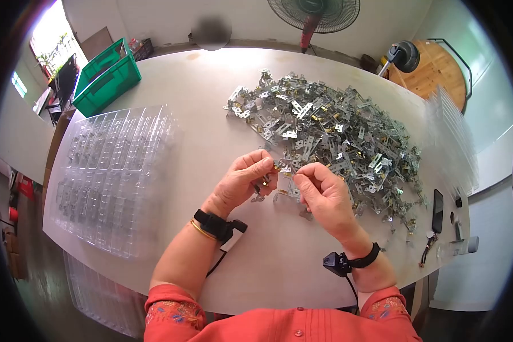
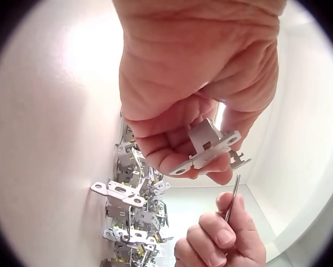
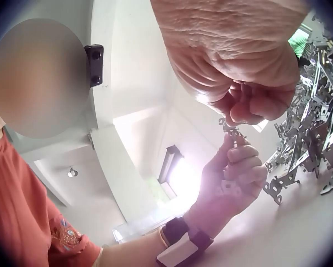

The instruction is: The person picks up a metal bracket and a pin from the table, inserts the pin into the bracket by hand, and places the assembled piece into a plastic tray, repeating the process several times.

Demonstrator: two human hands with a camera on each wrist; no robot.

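My left hand [image 1: 233,179] holds a small metal bracket [image 2: 202,153] with a screw hole at each end. Another small metal part [image 2: 241,161] sticks out at its fingertips. Close beside it on the right, my right hand [image 1: 328,199] pinches a thin, tweezer-like metal piece [image 2: 233,197] between thumb and forefinger. Its tip points up at the part in the left hand. Just beyond both hands lies a broad heap of metal brackets [image 1: 325,125], some with brass-coloured bits. In the right wrist view, the right fingertips overlap the small part.
Clear plastic trays [image 1: 105,182] with compartments lie on the table's left side, behind them a green crate [image 1: 105,80]. More clear trays [image 1: 453,139] stand stacked at the right edge. A phone [image 1: 437,211] and a watch-like item [image 1: 429,245] lie near the right edge.
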